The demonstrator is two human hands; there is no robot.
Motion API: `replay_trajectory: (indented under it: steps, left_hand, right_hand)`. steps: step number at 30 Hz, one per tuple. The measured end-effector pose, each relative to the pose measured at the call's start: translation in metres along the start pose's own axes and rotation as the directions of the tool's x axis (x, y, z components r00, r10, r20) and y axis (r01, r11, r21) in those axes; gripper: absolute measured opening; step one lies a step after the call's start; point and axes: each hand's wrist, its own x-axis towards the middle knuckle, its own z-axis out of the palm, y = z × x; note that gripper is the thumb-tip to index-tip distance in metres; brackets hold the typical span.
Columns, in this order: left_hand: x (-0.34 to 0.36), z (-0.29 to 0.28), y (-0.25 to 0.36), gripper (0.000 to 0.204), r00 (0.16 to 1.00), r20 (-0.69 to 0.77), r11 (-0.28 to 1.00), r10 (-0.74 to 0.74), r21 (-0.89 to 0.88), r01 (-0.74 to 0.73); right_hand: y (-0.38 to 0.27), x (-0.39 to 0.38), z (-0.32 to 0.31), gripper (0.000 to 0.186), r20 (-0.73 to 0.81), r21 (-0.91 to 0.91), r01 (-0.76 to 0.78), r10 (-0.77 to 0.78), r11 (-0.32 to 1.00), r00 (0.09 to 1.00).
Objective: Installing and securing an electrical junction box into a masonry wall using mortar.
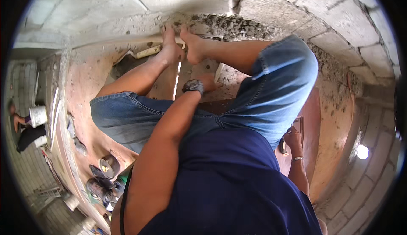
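Note:
My left hand (208, 82), with a dark watch at the wrist, reaches down between my bent legs. It lies low against a brownish board (197, 69), fingers stretched out to the right, close to a short pale strip (218, 72). Both bare feet (171, 50) are beyond it, beside a long narrow white strip (177, 80). Past my right knee, my right hand (292, 137) is down by a reddish-brown panel (313, 133), its fingers curled closed. A small dark object (283, 147) shows just below that hand; whether the hand holds it is unclear.
A rough concrete block wall (182, 1) rises in front, with rubble (237, 27) along its foot. At the lower left stand a metal pot (109, 166) and several containers. Farther left, another person (29, 137) is beside a white bucket (38, 116).

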Motion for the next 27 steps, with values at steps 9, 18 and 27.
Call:
replay_trajectory:
  steps: [9,18,27]
  left_hand:
    - [-0.009,-0.020,0.006,0.043,0.996,-0.084,1.000,0.016,-0.012,-0.017]
    - [-0.101,-0.150,-0.029,0.022,0.998,0.025,0.936,-0.064,0.350,0.051]
    - [-0.161,-0.187,-0.036,0.028,0.955,-0.212,0.973,0.206,-0.062,-0.223]
  right_hand:
    - [0.001,0.065,-0.033,0.030,-0.094,-0.081,0.053,-0.060,0.995,0.994]
    - [-0.151,0.065,-0.169,0.029,-0.703,0.275,0.452,-0.143,0.849,0.696]
    - [-0.318,0.031,-0.121,0.020,-0.315,0.334,0.834,-0.782,0.440,0.538]
